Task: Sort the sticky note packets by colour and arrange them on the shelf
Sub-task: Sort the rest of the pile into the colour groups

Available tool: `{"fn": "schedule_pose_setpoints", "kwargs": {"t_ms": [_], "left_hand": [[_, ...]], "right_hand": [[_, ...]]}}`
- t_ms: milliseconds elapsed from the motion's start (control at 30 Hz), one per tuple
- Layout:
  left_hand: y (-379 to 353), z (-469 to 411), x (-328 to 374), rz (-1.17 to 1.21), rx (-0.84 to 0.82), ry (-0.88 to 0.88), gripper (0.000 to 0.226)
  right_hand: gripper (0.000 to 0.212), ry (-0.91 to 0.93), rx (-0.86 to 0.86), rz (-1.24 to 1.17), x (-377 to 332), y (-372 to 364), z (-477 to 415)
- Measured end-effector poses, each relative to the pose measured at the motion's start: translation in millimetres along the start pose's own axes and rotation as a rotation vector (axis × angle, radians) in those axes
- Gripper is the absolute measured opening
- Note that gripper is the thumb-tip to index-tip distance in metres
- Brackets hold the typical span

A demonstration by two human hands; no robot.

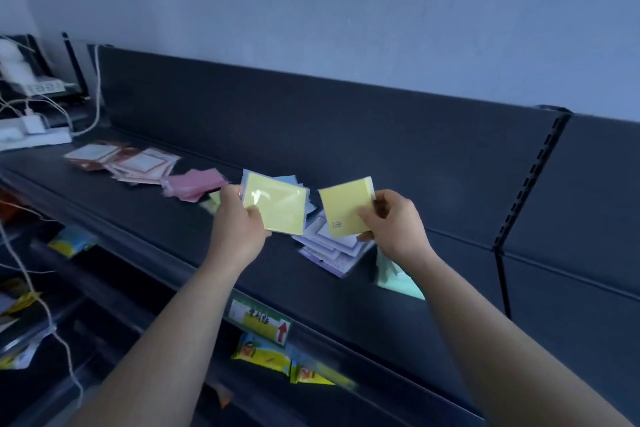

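The left forearm point(166, 322) and right forearm point(491, 315) extend over the dark metal shelf point(166, 215). The left hand point(239, 218) pinches a pale yellow sticky note packet in clear film point(277, 208) at its lower left corner, thumb on the face. The right hand point(394, 222) pinches a second pale yellow packet point(341, 208) by its right edge. Both packets are held above the shelf, over a loose pile of lilac and white packets point(329, 253). Pink packets point(194, 184) lie to the left. Each packet is judged light, thin and slightly flexible, and the film looks slippery. Grip at an edge or corner, thumb opposing fingers.
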State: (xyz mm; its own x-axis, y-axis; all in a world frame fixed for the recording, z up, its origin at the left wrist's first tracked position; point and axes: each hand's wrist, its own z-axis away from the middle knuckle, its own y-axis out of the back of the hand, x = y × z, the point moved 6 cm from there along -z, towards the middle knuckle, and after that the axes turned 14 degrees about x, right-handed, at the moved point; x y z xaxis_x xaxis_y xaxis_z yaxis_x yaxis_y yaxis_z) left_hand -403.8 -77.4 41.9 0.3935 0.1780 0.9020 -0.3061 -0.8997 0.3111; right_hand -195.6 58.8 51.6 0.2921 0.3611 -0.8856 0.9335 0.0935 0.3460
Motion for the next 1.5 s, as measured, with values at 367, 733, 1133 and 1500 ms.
{"fn": "schedule_pose_setpoints", "kwargs": {"t_ms": [367, 733, 1133, 1500], "left_hand": [[38, -134, -48, -0.171, 0.009, -0.112, 0.037], [-18, -206, -83, -0.166, -0.304, -0.119, 0.052], [-17, -203, -63, 0.019, -0.556, -0.355, 0.024], [-15, -209, -91, -0.155, -0.461, -0.28, 0.028]], "right_hand": [[0.011, 0.01, 0.069, 0.013, -56, -103, -35], [0.02, -0.079, 0.143, 0.116, -65, -168, -46], [0.018, -0.027, 0.044, 0.193, -78, -214, -53], [0.03, 0.028, 0.186, 0.366, -70, -198, -49]]}}
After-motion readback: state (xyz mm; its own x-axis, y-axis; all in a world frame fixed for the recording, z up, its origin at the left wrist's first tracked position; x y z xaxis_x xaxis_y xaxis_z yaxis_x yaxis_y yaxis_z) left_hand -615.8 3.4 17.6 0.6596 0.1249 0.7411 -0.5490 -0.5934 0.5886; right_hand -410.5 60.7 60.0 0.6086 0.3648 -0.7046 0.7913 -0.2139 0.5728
